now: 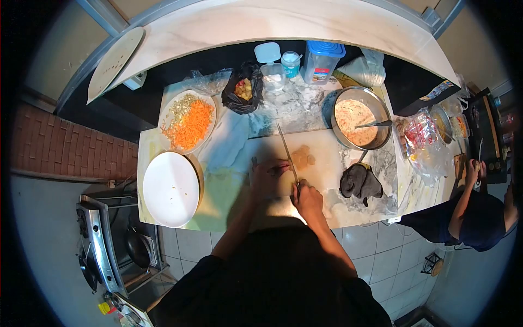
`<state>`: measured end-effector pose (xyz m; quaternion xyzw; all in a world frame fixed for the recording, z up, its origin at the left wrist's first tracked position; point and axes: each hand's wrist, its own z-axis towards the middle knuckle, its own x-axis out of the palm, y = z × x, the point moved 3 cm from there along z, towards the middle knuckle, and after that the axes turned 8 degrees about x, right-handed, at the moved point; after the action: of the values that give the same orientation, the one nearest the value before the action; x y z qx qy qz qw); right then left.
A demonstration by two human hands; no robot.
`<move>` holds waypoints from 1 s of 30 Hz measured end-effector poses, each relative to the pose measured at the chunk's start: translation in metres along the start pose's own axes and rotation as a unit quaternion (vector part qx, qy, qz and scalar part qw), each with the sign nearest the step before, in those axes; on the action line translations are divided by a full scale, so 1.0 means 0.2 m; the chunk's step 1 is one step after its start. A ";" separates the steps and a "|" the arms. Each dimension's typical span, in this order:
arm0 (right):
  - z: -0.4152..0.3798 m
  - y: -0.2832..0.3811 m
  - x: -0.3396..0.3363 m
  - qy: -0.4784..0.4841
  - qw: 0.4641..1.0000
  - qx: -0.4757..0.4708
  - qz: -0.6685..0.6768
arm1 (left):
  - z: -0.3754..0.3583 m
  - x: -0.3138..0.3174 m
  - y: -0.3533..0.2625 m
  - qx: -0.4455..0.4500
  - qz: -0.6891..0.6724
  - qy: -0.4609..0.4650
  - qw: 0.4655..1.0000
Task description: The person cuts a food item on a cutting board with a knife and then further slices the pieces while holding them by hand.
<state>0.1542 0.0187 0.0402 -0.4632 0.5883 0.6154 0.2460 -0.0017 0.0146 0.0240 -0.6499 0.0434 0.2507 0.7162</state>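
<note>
My right hand is closed round the handle of a long kitchen knife, whose blade points away from me over a pale cutting board. Just left of the blade, my left hand rests on the board with its fingers curled together; what they hold, if anything, is hard to make out in the shadow. Right of the blade lies a small patch of pale orange-brown cut pieces.
A plate of shredded carrot and a white plate stand left. Right are a steel bowl of orange mixture and a dark cloth. Behind are a black bag and a blue-lidded container. Another person works far right.
</note>
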 end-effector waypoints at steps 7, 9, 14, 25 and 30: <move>0.00 0.01 -0.03 -0.020 1.000 -0.016 0.007 | 0.00 -0.02 -0.08 -0.005 0.061 0.013 0.998; 0.00 0.00 -0.02 -0.025 1.000 -0.015 -0.003 | -0.01 -0.01 -0.03 0.005 0.067 0.006 0.998; 0.00 0.00 -0.02 -0.016 1.000 -0.020 -0.006 | 0.01 -0.04 -0.10 0.030 0.063 0.032 0.997; 0.00 0.00 -0.01 -0.033 0.999 -0.023 -0.004 | -0.01 0.00 -0.04 0.033 -0.032 0.009 0.999; 0.00 0.01 -0.01 -0.033 0.999 -0.029 -0.006 | -0.02 0.02 -0.05 0.051 0.047 0.021 0.997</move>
<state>0.1540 0.0192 0.0426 -0.4528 0.5590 0.6461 0.2552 0.0075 0.0119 0.0308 -0.6148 0.1017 0.2684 0.7346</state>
